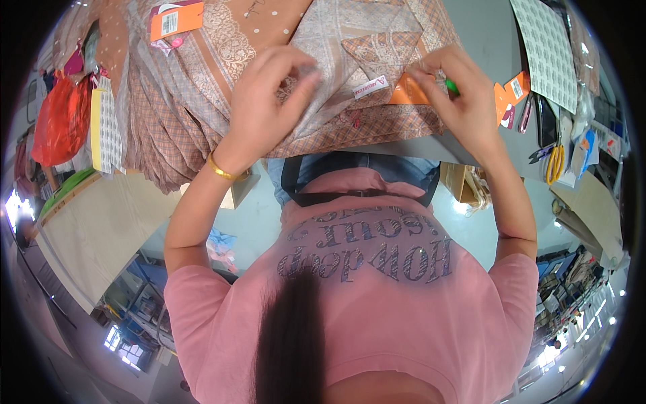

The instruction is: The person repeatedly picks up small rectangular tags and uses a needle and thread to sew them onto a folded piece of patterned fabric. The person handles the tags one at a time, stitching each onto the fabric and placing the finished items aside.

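A folded brown and grey patterned cloth (323,101) with a white woven label (370,87) lies before me. Over its left part is my left hand (282,86), thumb and fingertips close to each other and blurred; whether they pinch anything is unclear. My right hand (449,86) bends over the cloth's right part, a small green object (451,86) held among its fingers. Its thumb and forefinger tips meet at the upper edge of an orange tag (410,91) on the cloth. A small pink piece (356,121) shows below the label.
Pleated brown cloth (171,131) with an orange hang tag (177,21) lies at left, by a red plastic bag (63,121) and a sticker sheet (108,126). At right are more tags (516,89), another sticker sheet (547,50), a phone (546,121) and yellow-handled scissors (555,164).
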Motion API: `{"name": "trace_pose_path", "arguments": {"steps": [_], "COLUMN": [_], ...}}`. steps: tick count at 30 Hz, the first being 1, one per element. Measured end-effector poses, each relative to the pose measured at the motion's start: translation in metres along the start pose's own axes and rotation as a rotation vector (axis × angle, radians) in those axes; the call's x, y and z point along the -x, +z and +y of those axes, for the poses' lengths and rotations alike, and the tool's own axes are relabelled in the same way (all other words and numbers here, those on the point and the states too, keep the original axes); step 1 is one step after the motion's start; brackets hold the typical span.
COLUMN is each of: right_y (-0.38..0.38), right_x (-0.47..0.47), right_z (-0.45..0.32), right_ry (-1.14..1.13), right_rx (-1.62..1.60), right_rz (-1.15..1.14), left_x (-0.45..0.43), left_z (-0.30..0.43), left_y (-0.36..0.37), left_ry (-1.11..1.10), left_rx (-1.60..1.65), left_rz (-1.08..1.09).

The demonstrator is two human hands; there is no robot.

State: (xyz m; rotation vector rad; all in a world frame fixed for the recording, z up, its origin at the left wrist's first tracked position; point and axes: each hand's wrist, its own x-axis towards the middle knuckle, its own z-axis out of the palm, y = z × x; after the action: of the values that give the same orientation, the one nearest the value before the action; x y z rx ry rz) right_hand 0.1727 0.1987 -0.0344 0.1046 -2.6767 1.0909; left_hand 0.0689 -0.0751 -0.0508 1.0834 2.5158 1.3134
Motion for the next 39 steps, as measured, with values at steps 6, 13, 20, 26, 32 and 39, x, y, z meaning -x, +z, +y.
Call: {"name": "trace_pose_path", "arguments": {"steps": [6,13,20,26,32,39], "right_y": [0.008,0.007,-0.014,0.005,-0.049,-0.074], "right_x": [0.028,0.027,0.017,0.006,0.017,0.026], "right_z": [-0.013,0.010,0.003,0.010,0.026,0.020], "right_ry": [-0.018,0.059,0.047,-0.023,0.172,0.318], "right_rx": [0.132,0.203,0.269,0.279,0.604,0.221], "right_rz": [-0.314,-0.240,-0.248,-0.340,-0.234,-0.141], "left_x": [-0.003,-0.020,-0.044,-0.053,-0.052,-0.056], "left_z": [0.015,-0.016,-0.017,-0.014,-0.018,-0.011], "left_y": [0.018,0.005,-0.019,-0.025,-0.027,-0.026], "left_ry": [0.137,-0.411,-0.621,-0.619,-0.593,-0.634], "left_rx": [-0.082,0.543,0.599,0.632,0.706,0.880], "left_rz": [-0.201,-0.113,-0.328,-0.350,-0.321,-0.426]}}
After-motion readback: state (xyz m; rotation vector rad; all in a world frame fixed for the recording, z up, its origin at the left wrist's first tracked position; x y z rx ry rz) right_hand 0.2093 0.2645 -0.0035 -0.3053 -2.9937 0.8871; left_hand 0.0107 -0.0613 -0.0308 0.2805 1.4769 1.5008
